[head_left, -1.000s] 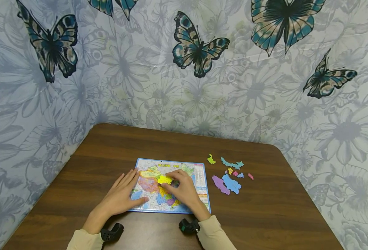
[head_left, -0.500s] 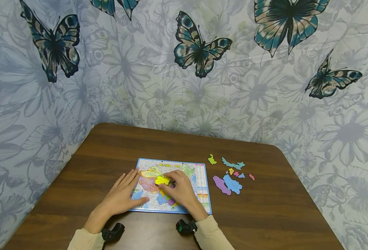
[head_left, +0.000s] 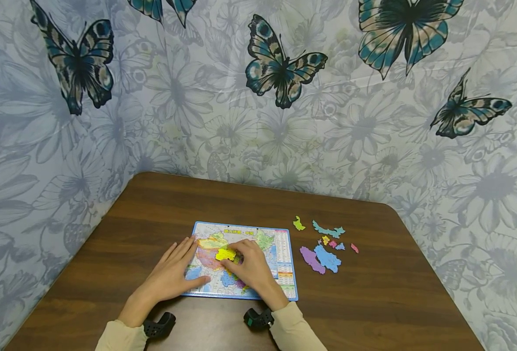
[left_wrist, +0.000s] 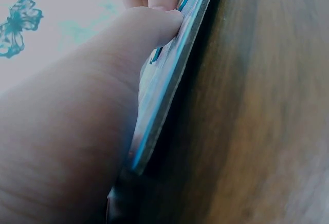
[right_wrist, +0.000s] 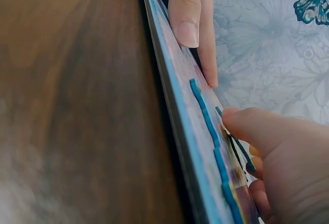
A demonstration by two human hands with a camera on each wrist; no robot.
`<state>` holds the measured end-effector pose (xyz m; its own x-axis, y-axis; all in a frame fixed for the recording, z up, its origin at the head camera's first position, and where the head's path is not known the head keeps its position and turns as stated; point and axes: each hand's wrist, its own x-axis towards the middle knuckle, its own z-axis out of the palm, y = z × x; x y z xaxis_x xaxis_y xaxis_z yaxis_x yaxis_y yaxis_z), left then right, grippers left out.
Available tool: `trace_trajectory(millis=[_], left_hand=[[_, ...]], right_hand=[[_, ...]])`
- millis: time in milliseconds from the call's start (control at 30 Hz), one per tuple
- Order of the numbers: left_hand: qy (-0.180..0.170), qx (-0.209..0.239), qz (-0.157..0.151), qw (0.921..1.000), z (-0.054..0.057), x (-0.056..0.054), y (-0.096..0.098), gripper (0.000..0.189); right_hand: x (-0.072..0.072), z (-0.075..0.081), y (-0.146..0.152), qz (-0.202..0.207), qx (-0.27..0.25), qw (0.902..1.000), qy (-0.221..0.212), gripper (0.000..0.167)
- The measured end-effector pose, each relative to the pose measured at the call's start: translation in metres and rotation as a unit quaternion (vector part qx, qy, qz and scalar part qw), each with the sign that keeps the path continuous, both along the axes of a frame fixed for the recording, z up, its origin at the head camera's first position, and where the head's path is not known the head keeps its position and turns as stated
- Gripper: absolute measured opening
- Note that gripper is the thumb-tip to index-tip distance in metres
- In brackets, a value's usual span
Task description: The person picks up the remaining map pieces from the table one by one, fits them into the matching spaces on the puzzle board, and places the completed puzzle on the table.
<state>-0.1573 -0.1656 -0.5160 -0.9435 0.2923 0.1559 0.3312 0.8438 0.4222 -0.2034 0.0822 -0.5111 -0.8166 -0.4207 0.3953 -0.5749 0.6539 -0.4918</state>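
Note:
A map puzzle board (head_left: 283,256) with a blue border lies on the table, several coloured pieces set in it. My left hand (head_left: 168,275) rests on its left side, fingers spread and thumb stretched over the lower part. Above the board's middle, my right hand (head_left: 254,265) pinches a bright yellow puzzle piece (head_left: 225,254) between thumb and fingers. In the right wrist view that puzzle piece (right_wrist: 241,152) shows edge-on, tilted over the board; I cannot tell whether it touches. The right hand hides part of the board's centre.
Right of the board lie loose puzzle pieces: a purple one (head_left: 312,260), a blue one (head_left: 328,259), a long teal one (head_left: 328,229), a yellow-green one (head_left: 299,224) and several small ones. Behind the wooden table (head_left: 372,302) hangs a butterfly-print cloth (head_left: 175,131).
My right hand has shifted slightly left over the board, carrying the yellow puzzle piece with it. The left hand keeps its place on the board.

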Motion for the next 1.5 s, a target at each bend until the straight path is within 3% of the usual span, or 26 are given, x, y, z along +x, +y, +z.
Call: trace_trajectory(millis=[500,800,1500], left_hand=[[0.005,0.001,-0.005,1.0000,0.000,0.000,0.002,0.107],[0.002,0.000,-0.004,1.0000,0.001,0.000,0.002,0.108],[0.001,0.001,-0.003,1.0000,0.002,0.000,0.001,0.107]], right_hand=[[-0.002,-0.003,0.004,0.009,0.006,0.9999,0.004,0.035],[-0.001,-0.003,0.010,0.018,-0.016,0.9997,-0.003,0.020],[-0.003,-0.005,0.007,0.021,-0.008,0.9997,0.014,0.021]])
